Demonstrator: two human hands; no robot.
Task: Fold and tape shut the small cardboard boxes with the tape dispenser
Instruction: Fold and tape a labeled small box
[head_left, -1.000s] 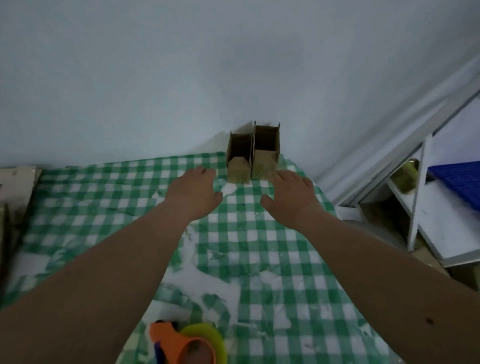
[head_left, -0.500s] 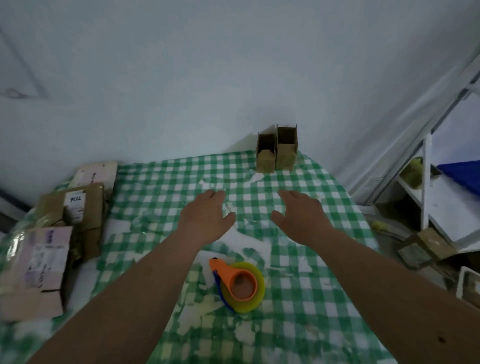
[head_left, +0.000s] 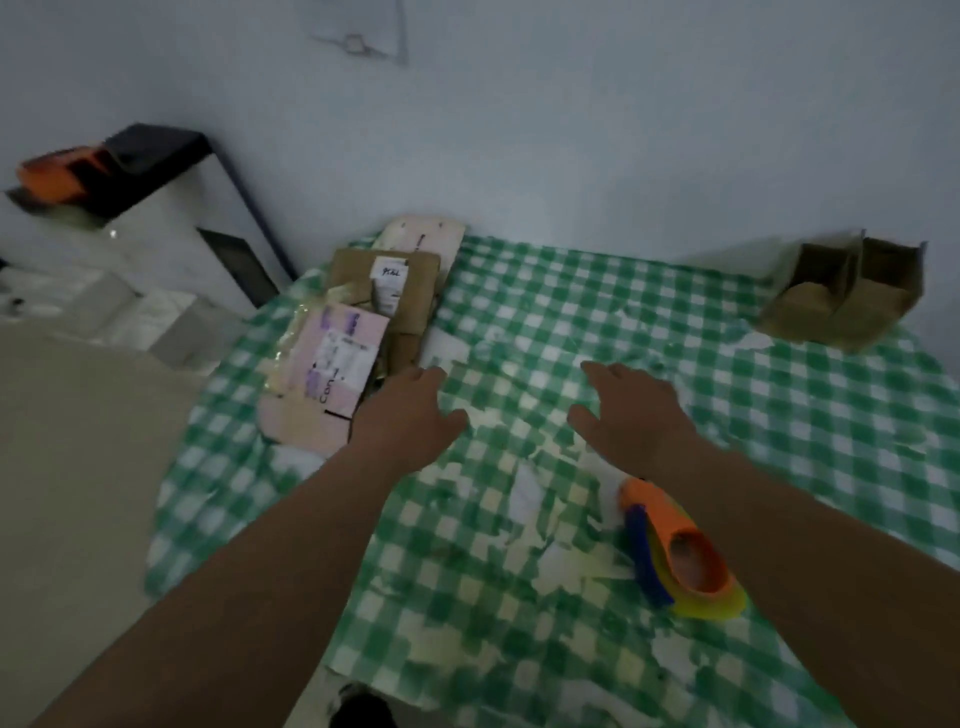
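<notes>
Now both our hands, left (head_left: 408, 415) and right (head_left: 636, 415), hover spread and empty; we should lift one flat box (head_left: 332, 371) cleanly off the stack, leaving the tape dispenser (head_left: 680, 558) within reach.

On the bench (head_left: 779, 415), flat boxes (head_left: 358, 332) lie stacked at the far left, two open boxes (head_left: 852, 296) stand side by side at the far right, and the tape dispenser (head_left: 680, 551) lies near the front, right of centre. A cabinet (head_left: 130, 249) stands left of the bench.
</notes>
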